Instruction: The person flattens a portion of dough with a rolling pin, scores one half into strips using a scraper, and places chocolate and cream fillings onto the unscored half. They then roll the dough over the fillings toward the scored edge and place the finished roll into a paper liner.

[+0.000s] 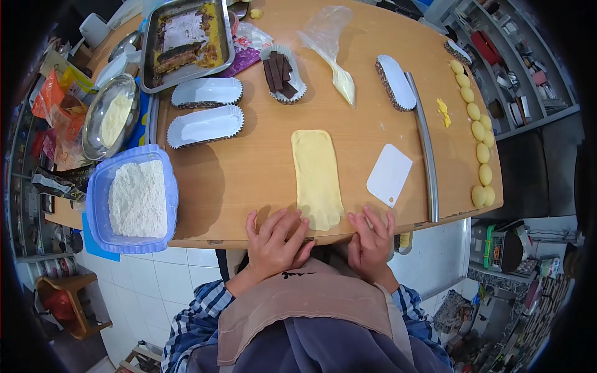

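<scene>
A long, flat strip of pale yellow dough [316,177] lies on the wooden table, its near end close to the front edge. My left hand [278,239] rests at the edge by the dough's near left corner, fingers spread and holding nothing. On the other side of that end, my right hand [372,241] has its fingers apart, slightly bent and also bare. Whether any fingertip touches the dough I cannot tell. A white dough scraper [390,174] lies to the right of the strip. Beyond it is a metal rod [428,161], lying lengthwise.
At left stand a blue tub of flour [172,199], two paper loaf cases [205,126] and a metal baking tray [149,62]. Chocolate sticks [273,73] fill another case; a piping bag [336,56] lies beyond the dough. Several dough balls [483,153] line the right edge.
</scene>
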A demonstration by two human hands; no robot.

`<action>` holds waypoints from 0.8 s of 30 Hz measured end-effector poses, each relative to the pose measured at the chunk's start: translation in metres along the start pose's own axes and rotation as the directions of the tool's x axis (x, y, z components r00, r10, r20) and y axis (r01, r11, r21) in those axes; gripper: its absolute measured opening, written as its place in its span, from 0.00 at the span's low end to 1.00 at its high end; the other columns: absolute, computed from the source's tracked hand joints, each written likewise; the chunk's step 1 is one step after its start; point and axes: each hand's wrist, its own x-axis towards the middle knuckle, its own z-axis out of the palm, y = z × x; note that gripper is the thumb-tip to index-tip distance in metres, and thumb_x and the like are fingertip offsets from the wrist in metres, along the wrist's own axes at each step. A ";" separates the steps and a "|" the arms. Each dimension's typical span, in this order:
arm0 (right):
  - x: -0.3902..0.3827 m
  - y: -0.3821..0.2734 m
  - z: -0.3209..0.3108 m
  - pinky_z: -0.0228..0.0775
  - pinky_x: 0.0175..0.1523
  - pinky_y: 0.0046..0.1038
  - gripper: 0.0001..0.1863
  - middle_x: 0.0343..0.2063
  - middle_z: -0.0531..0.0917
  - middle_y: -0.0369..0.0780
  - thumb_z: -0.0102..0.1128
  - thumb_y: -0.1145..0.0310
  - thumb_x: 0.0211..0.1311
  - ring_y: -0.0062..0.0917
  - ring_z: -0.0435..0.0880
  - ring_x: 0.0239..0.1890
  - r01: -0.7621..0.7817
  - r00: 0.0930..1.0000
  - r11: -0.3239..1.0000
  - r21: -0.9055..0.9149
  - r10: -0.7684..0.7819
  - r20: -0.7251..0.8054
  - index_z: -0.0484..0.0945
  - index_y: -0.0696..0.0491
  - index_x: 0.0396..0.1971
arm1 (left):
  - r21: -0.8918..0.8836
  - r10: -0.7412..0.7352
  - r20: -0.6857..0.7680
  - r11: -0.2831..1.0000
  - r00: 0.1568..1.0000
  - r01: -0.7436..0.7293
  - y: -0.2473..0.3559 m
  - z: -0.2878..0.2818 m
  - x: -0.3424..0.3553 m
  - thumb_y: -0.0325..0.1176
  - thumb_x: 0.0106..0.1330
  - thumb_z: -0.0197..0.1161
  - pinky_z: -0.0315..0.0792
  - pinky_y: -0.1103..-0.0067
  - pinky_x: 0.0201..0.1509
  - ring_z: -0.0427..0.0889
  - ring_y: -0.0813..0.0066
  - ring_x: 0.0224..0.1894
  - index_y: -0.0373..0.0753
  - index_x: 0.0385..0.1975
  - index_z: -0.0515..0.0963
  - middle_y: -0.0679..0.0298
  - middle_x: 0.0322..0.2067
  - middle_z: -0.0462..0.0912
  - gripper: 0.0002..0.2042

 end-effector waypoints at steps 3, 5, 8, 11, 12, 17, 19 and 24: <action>0.010 -0.016 -0.003 0.46 0.64 0.59 0.29 0.52 0.79 0.40 0.56 0.78 0.46 0.37 0.73 0.60 -0.046 0.999 0.999 0.016 0.046 0.022 0.70 0.58 0.55 | -0.015 0.032 -0.026 0.999 0.999 -0.032 -0.002 0.004 -0.005 0.45 0.48 0.71 0.51 0.48 0.64 0.72 0.62 0.54 0.46 0.35 0.82 0.64 0.48 0.79 0.16; 0.010 -0.018 -0.001 0.45 0.64 0.60 0.30 0.51 0.80 0.40 0.56 0.78 0.46 0.37 0.72 0.61 -0.042 0.999 0.998 0.050 0.041 0.032 0.69 0.58 0.55 | -0.001 0.009 -0.078 1.000 0.997 -0.010 -0.002 0.005 -0.004 0.45 0.50 0.69 0.51 0.49 0.64 0.74 0.68 0.54 0.47 0.31 0.83 0.68 0.48 0.80 0.12; -0.005 -0.004 0.003 0.44 0.65 0.59 0.31 0.50 0.81 0.40 0.57 0.77 0.47 0.37 0.71 0.62 0.085 0.996 0.996 0.013 -0.086 0.033 0.68 0.58 0.57 | -0.002 0.055 -0.053 0.998 0.997 -0.056 -0.003 0.003 -0.005 0.44 0.49 0.71 0.51 0.48 0.65 0.71 0.62 0.55 0.47 0.32 0.83 0.65 0.48 0.80 0.13; -0.007 -0.003 -0.005 0.43 0.65 0.60 0.32 0.51 0.80 0.40 0.58 0.76 0.47 0.36 0.71 0.62 0.079 0.997 0.996 -0.037 -0.080 -0.022 0.67 0.57 0.58 | 0.003 0.067 -0.067 0.998 0.996 -0.067 -0.003 0.005 -0.005 0.44 0.49 0.71 0.50 0.49 0.65 0.72 0.62 0.54 0.47 0.31 0.83 0.65 0.47 0.80 0.12; -0.003 -0.008 -0.006 0.42 0.65 0.60 0.32 0.51 0.80 0.40 0.58 0.76 0.47 0.36 0.71 0.62 0.059 0.998 0.997 -0.041 -0.059 -0.011 0.67 0.57 0.58 | -0.001 0.064 -0.065 0.998 0.996 -0.064 -0.004 0.005 -0.006 0.44 0.49 0.71 0.50 0.49 0.65 0.72 0.62 0.54 0.47 0.31 0.83 0.65 0.47 0.80 0.12; 0.006 -0.028 0.011 0.41 0.65 0.61 0.33 0.48 0.82 0.39 0.59 0.74 0.48 0.35 0.72 0.62 0.114 0.993 0.993 0.042 -0.115 0.007 0.66 0.56 0.59 | -0.015 0.041 -0.110 0.999 0.993 -0.043 -0.005 0.007 -0.008 0.42 0.48 0.71 0.52 0.49 0.65 0.74 0.62 0.52 0.46 0.30 0.81 0.64 0.46 0.80 0.12; 0.005 -0.032 0.015 0.40 0.65 0.61 0.31 0.49 0.81 0.40 0.58 0.71 0.50 0.34 0.71 0.62 0.161 0.981 0.984 0.075 -0.167 0.094 0.67 0.56 0.59 | -0.044 0.017 -0.117 0.999 0.993 -0.022 -0.005 0.007 -0.008 0.41 0.50 0.69 0.53 0.51 0.65 0.75 0.65 0.52 0.45 0.30 0.80 0.65 0.46 0.80 0.11; 0.008 -0.035 0.015 0.41 0.64 0.62 0.28 0.47 0.82 0.39 0.57 0.68 0.52 0.32 0.73 0.61 0.218 0.974 0.976 0.024 -0.219 0.053 0.69 0.55 0.57 | -0.151 -0.036 -0.170 0.989 0.985 0.011 -0.008 0.008 -0.012 0.34 0.51 0.67 0.57 0.53 0.64 0.75 0.63 0.53 0.41 0.32 0.77 0.62 0.48 0.79 0.10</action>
